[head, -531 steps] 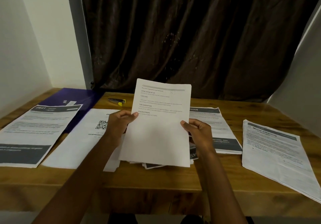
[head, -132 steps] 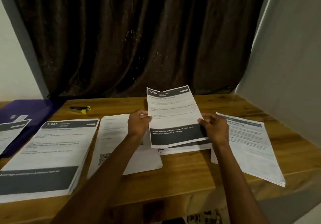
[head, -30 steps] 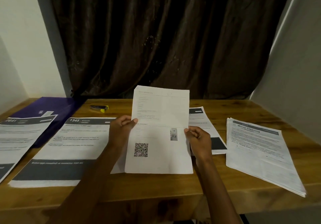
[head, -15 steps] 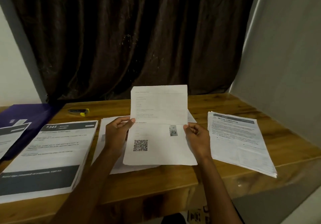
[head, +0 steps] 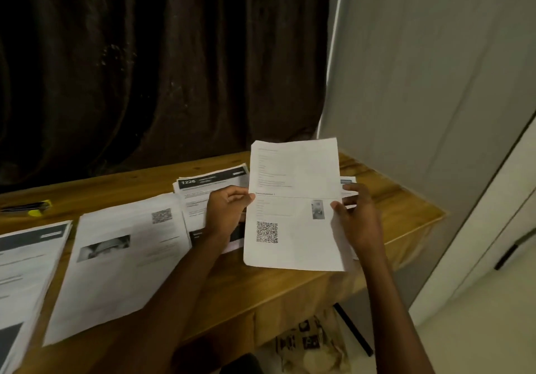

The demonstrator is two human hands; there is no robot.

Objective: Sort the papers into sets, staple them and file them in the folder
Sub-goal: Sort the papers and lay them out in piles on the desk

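Note:
I hold a white sheet with a QR code and a small photo (head: 293, 208) upright over the right part of the wooden table (head: 255, 283). My left hand (head: 226, 214) pinches its left edge, my right hand (head: 356, 217) grips its right edge. Behind the left hand lies a stack headed "1226" (head: 208, 188). To its left is a white pile with a QR code and a grey picture (head: 121, 257), then a dark-banded pile (head: 26, 260) at the left edge. A right-hand stack (head: 348, 182) is mostly hidden behind the held sheet. A black and yellow stapler (head: 32, 208) lies far left. The folder is out of view.
A dark curtain (head: 162, 63) hangs behind the table, and a grey wall (head: 420, 83) stands to the right. The table's right corner (head: 435, 214) is close to the held sheet. A patterned bag (head: 313, 341) lies on the floor under the table.
The view has swung to the right, so the purple folder has left the frame. The held sheet now sits over the right-hand stack. Both hands keep their hold on it.

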